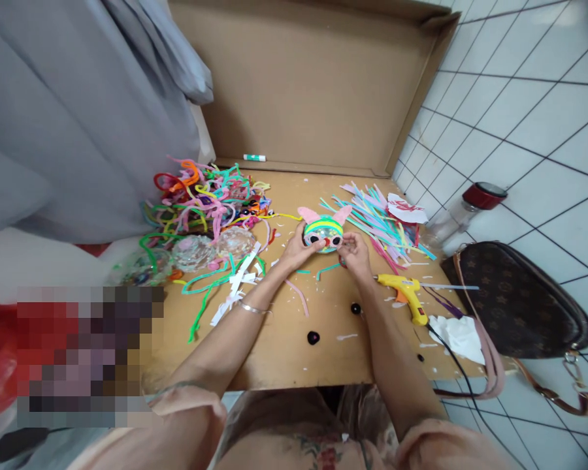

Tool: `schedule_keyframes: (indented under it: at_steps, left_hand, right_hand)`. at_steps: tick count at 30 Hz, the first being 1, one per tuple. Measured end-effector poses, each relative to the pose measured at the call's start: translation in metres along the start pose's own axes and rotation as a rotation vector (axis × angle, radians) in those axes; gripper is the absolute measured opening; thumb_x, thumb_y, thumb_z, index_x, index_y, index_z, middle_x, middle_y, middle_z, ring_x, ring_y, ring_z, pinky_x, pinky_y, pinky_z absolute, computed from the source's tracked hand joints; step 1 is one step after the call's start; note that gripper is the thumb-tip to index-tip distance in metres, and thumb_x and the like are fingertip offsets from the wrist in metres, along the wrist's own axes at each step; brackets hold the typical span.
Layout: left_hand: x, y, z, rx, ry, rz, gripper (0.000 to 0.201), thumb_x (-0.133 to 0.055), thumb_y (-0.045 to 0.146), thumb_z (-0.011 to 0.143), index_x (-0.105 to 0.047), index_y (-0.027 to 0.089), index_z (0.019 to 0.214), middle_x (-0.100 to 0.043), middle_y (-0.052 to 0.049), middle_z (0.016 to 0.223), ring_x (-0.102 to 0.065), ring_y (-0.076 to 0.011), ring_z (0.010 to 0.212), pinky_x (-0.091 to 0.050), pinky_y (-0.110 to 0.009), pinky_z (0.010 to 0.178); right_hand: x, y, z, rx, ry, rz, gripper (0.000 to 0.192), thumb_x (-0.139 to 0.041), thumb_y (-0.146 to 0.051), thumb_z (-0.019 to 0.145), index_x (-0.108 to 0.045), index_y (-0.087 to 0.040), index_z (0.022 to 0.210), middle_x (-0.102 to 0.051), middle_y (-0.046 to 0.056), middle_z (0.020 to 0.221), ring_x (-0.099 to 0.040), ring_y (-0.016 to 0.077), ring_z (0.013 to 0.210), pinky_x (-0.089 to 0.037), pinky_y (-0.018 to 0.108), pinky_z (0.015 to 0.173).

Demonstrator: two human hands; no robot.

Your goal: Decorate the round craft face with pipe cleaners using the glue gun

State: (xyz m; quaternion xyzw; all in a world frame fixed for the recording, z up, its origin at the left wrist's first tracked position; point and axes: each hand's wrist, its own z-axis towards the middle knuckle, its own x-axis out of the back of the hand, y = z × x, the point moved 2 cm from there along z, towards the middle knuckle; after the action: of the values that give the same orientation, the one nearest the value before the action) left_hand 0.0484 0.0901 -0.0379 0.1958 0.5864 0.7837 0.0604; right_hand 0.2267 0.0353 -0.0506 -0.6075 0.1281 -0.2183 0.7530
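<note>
A small round craft figure (323,230), wrapped in yellow, green and blue pipe cleaners with two pink ears and black eyes, rests on the cardboard work surface (284,352). My left hand (298,248) grips its left side, thumb near an eye. My right hand (355,251) pinches at its lower right front, by a small red piece. Both forearms reach in from the bottom of the view, and a thin bracelet circles the left wrist.
A tangle of coloured pipe cleaners (200,202) and clear balls (193,251) lie to the left. Cut pipe-cleaner strips (377,219) lie to the right. A yellow glue gun (406,294), tissue (458,336), brown handbag (519,300), jar (463,212) and loose black eyes (313,337) are nearby.
</note>
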Motion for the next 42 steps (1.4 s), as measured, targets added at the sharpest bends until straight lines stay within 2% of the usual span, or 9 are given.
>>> schedule_keyframes:
  at_steps: [4, 9, 15, 19, 26, 31, 38, 42]
  left_hand:
    - [0.003, 0.009, -0.004, 0.001, -0.009, 0.073, 0.094, -0.073, 0.067, 0.072, -0.046, 0.015, 0.146, -0.063, -0.017, 0.139, -0.063, -0.0328, 0.121, -0.050, -0.045, 0.106]
    - [0.001, 0.011, -0.007, 0.051, -0.004, 0.126, 0.097, -0.072, 0.068, 0.073, -0.042, 0.017, 0.149, -0.063, -0.017, 0.138, -0.061, -0.0364, 0.125, -0.046, -0.051, 0.109]
    - [0.000, 0.006, -0.005, 0.024, -0.005, 0.041, 0.096, -0.077, 0.066, 0.069, -0.045, 0.019, 0.147, -0.066, -0.015, 0.133, -0.064, -0.0361, 0.120, -0.048, -0.050, 0.107]
    - [-0.001, 0.002, -0.003, 0.009, -0.025, 0.024, 0.099, -0.076, 0.066, 0.071, -0.042, 0.017, 0.149, -0.067, -0.015, 0.131, -0.065, -0.0346, 0.119, -0.049, -0.049, 0.107]
    - [-0.005, 0.005, 0.000, -0.053, -0.042, -0.077, 0.103, -0.078, 0.067, 0.067, -0.042, 0.015, 0.148, -0.058, -0.018, 0.143, -0.059, -0.0343, 0.127, -0.046, -0.048, 0.112]
    - [-0.009, 0.002, 0.005, -0.068, -0.049, -0.174, 0.106, -0.079, 0.071, 0.063, -0.042, 0.016, 0.146, -0.058, -0.018, 0.142, -0.060, -0.0335, 0.126, -0.046, -0.048, 0.111]
    - [-0.009, -0.004, 0.002, -0.061, -0.026, -0.164, 0.107, -0.080, 0.069, 0.065, -0.038, 0.017, 0.149, -0.055, -0.018, 0.146, -0.058, -0.0335, 0.130, -0.045, -0.047, 0.113]
    - [-0.007, -0.005, 0.000, -0.050, -0.033, -0.127, 0.108, -0.083, 0.064, 0.064, -0.037, 0.017, 0.149, -0.057, -0.018, 0.144, -0.058, -0.0332, 0.129, -0.045, -0.046, 0.112]
  right_hand:
    - [0.003, 0.004, 0.000, -0.026, 0.051, -0.026, 0.053, -0.075, -0.050, 0.060, -0.052, -0.025, 0.100, -0.062, 0.003, 0.099, -0.062, 0.0155, 0.075, -0.053, 0.033, 0.071]
    - [0.002, 0.004, 0.001, -0.007, -0.036, -0.039, 0.058, -0.075, -0.056, 0.062, -0.055, -0.025, 0.107, -0.064, 0.005, 0.103, -0.061, 0.0154, 0.075, -0.052, 0.031, 0.067]
    - [0.003, -0.001, 0.000, 0.004, -0.043, -0.012, 0.056, -0.076, -0.055, 0.060, -0.057, -0.024, 0.103, -0.066, 0.006, 0.098, -0.064, 0.0179, 0.076, -0.055, 0.033, 0.066]
    - [0.003, -0.002, 0.000, -0.013, -0.046, -0.012, 0.056, -0.076, -0.053, 0.060, -0.057, -0.023, 0.103, -0.066, 0.006, 0.098, -0.066, 0.0188, 0.078, -0.056, 0.034, 0.068]
    - [0.005, -0.002, 0.000, -0.027, -0.047, -0.021, 0.057, -0.076, -0.054, 0.058, -0.055, -0.024, 0.102, -0.064, 0.004, 0.095, -0.064, 0.0175, 0.075, -0.053, 0.033, 0.067]
    - [0.006, -0.002, 0.000, -0.023, -0.063, -0.038, 0.058, -0.076, -0.057, 0.059, -0.054, -0.024, 0.102, -0.064, 0.004, 0.095, -0.062, 0.0163, 0.072, -0.052, 0.032, 0.065]
    - [0.006, -0.001, 0.002, -0.029, -0.069, -0.012, 0.057, -0.075, -0.053, 0.058, -0.056, -0.024, 0.103, -0.066, 0.005, 0.098, -0.063, 0.0160, 0.072, -0.052, 0.030, 0.062]
    - [0.005, 0.004, 0.002, -0.018, -0.040, -0.011, 0.062, -0.075, -0.052, 0.059, -0.057, -0.025, 0.112, -0.068, 0.007, 0.104, -0.065, 0.0171, 0.075, -0.054, 0.032, 0.065]
